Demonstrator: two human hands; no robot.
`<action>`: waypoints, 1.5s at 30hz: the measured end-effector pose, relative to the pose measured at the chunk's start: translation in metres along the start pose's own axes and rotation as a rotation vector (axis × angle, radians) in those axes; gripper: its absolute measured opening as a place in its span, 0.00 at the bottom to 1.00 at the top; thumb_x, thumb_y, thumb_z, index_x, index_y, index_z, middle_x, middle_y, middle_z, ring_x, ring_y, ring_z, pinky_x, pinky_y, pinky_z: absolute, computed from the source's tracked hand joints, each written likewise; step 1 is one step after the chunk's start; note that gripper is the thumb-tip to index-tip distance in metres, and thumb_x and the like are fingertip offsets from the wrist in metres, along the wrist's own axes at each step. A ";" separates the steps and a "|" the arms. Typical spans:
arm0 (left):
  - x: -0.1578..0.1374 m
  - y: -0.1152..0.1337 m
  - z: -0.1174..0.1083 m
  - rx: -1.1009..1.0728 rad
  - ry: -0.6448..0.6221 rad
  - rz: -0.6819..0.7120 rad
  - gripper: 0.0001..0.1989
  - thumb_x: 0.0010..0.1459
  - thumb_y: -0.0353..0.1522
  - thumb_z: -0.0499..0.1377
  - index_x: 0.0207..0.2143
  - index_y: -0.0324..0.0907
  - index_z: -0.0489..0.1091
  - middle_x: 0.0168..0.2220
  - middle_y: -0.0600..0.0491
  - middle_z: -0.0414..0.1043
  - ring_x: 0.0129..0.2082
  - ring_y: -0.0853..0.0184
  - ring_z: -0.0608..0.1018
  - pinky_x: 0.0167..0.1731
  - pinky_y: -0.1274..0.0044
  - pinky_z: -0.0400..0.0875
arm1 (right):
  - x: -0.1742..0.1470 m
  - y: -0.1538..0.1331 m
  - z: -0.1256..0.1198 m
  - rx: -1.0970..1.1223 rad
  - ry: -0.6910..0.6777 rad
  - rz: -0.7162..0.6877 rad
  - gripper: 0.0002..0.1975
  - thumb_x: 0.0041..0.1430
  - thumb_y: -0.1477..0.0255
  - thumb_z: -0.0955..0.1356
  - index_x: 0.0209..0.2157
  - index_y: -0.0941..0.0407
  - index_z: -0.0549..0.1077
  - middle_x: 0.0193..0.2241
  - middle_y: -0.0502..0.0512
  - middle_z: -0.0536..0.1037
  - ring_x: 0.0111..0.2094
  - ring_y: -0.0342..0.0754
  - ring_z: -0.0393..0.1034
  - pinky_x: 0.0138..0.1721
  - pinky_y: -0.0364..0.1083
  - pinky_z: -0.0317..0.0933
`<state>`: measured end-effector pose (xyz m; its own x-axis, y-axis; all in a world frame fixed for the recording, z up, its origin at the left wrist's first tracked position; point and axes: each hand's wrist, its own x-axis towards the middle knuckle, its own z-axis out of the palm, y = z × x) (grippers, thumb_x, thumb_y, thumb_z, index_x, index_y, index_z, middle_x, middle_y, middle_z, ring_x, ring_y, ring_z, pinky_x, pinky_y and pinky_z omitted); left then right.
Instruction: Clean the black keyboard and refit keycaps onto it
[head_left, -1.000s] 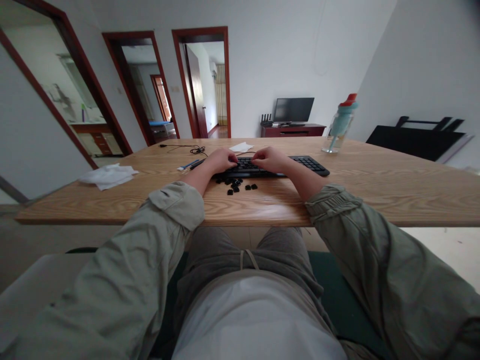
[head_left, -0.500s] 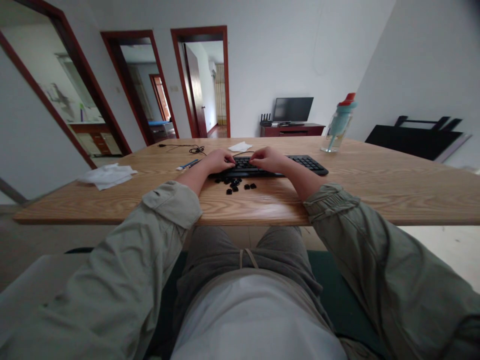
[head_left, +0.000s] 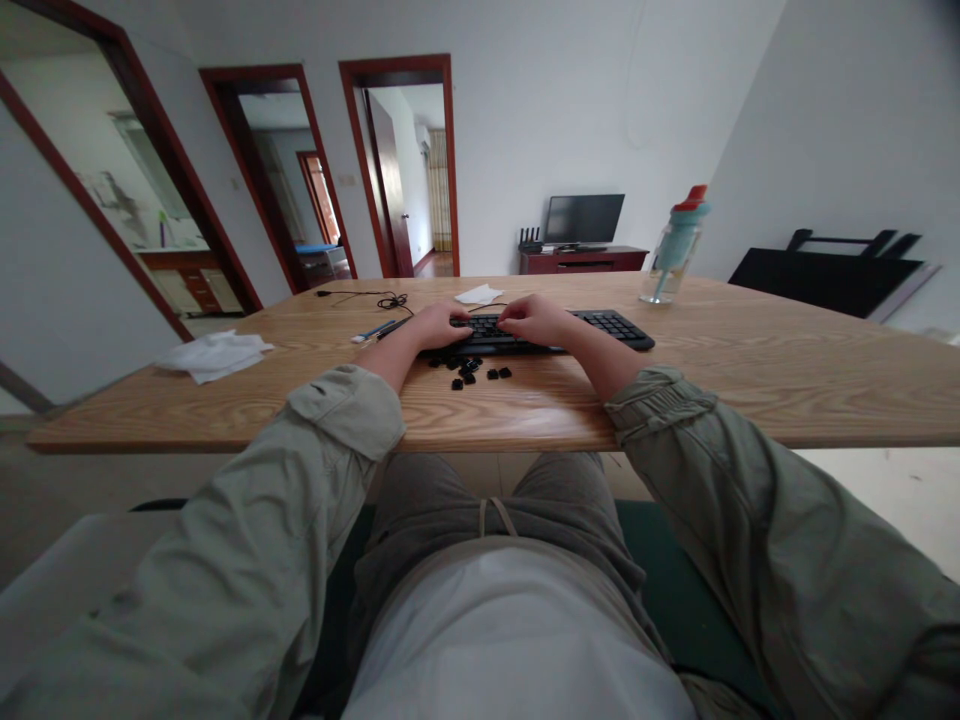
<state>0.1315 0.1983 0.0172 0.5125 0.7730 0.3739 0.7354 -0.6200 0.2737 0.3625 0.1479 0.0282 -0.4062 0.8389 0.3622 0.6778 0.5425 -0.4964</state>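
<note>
Two hands [head_left: 442,326] [head_left: 536,320] at black keyboard [head_left: 487,345], loose keycaps [head_left: 469,379] nearby, any lettering illegible

No text, label, brand or number can be read; any marks on the keyboard [head_left: 491,343] and the loose keys [head_left: 469,378] are too small to tell.

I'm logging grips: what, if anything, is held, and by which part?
It cannot be told: the left hand and right hand are over the keyboard; details are too small.

Both arms [head_left: 401,355] outstretched, fingers [head_left: 516,318] bent
</note>
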 end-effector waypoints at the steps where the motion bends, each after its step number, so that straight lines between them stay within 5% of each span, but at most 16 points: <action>1: 0.001 0.000 0.000 0.000 -0.021 -0.004 0.17 0.53 0.36 0.62 0.45 0.42 0.79 0.42 0.49 0.79 0.40 0.62 0.77 0.42 0.74 0.69 | 0.000 0.000 0.000 0.001 -0.001 0.003 0.13 0.55 0.68 0.65 0.33 0.62 0.78 0.26 0.53 0.76 0.28 0.43 0.64 0.31 0.42 0.56; 28: -0.001 0.009 0.000 -0.218 -0.045 0.036 0.14 0.46 0.30 0.63 0.37 0.39 0.79 0.29 0.53 0.77 0.28 0.70 0.74 0.29 0.78 0.67 | 0.001 0.002 0.001 -0.024 -0.042 0.034 0.14 0.54 0.67 0.66 0.35 0.61 0.79 0.25 0.51 0.75 0.27 0.42 0.62 0.29 0.43 0.53; 35: -0.001 0.032 0.002 -0.529 0.066 -0.014 0.11 0.48 0.31 0.65 0.35 0.36 0.75 0.31 0.51 0.78 0.29 0.71 0.75 0.34 0.77 0.70 | 0.001 0.001 0.007 0.013 -0.105 0.030 0.15 0.55 0.62 0.67 0.33 0.60 0.77 0.23 0.48 0.72 0.25 0.40 0.57 0.28 0.42 0.50; 45: -0.002 0.036 0.002 -0.445 0.082 0.005 0.09 0.49 0.32 0.65 0.32 0.36 0.73 0.28 0.54 0.74 0.26 0.73 0.71 0.30 0.79 0.66 | -0.001 -0.007 0.005 0.099 -0.051 0.049 0.13 0.56 0.63 0.66 0.27 0.60 0.72 0.21 0.47 0.67 0.25 0.40 0.57 0.29 0.43 0.50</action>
<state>0.1585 0.1747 0.0245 0.4655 0.7677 0.4404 0.4618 -0.6352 0.6191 0.3551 0.1434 0.0280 -0.4068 0.8641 0.2964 0.6345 0.5006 -0.5889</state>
